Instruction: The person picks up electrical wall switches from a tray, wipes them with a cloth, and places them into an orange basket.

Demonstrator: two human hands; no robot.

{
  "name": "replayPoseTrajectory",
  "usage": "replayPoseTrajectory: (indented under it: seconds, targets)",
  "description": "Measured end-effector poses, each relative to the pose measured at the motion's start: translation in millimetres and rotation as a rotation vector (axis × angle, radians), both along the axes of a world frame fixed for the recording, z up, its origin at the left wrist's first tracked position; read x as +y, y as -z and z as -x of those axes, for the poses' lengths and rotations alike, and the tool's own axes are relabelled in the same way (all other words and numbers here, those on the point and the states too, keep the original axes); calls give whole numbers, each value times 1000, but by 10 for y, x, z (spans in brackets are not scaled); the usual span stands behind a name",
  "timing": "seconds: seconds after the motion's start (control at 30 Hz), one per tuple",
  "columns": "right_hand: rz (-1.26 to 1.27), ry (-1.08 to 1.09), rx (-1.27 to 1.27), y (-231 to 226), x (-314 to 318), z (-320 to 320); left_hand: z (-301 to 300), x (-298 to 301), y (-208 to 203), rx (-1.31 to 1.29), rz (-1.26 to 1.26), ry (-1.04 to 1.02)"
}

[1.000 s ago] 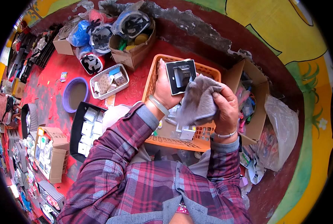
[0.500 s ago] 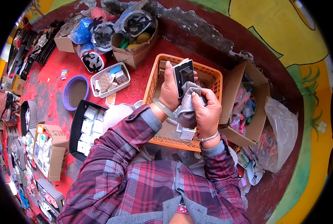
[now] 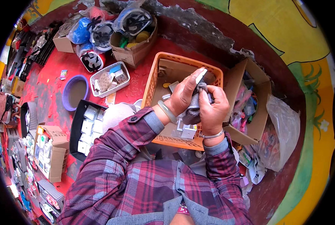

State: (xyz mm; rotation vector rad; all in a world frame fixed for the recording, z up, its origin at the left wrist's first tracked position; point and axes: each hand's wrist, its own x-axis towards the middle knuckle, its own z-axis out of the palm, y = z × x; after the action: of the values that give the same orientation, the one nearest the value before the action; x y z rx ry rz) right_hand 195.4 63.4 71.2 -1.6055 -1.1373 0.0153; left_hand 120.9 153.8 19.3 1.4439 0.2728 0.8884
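Over an orange plastic basket [image 3: 151, 80], my left hand [image 3: 181, 94] grips a flat rectangular item [image 3: 201, 76] with a white edge. It is now turned nearly edge-on, so most of its dark face is hidden. My right hand [image 3: 214, 112] pinches a grey cloth [image 3: 193, 111] against the item, and part of the cloth hangs below. Beneath my hands, small white boxes [image 3: 189, 132] lie on the cardboard lining of the basket.
To the right stands an open carton [image 3: 238, 77] of colourful goods, with a clear plastic bag [image 3: 285, 138] beside it. At left are a black tray [image 3: 77, 129] of white packets, a purple basin [image 3: 65, 93] and a white basket [image 3: 116, 90]. Bagged helmets [image 3: 131, 24] sit at the back.
My left hand has tilted the flat item from face-showing to nearly edge-on. My right hand and the cloth have shifted slightly and stay against it. More of the basket's inside shows.
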Motion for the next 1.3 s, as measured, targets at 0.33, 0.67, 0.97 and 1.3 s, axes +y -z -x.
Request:
replayPoseTrajectory:
  seconds: [0.33,0.67,0.97,1.3]
  targets:
    - [149,-165,-79,86,29,-21,1,63,8,-84,268,6]
    - [159,-318,729,-133,-108,-640,107,184,-245,-343,1034,331]
    - [207,-151,616,107,-7,-411,45,4,-173,-322,855,361]
    - [104,-176,354,117,-43,-384,44,-15,-114,-232,720,381]
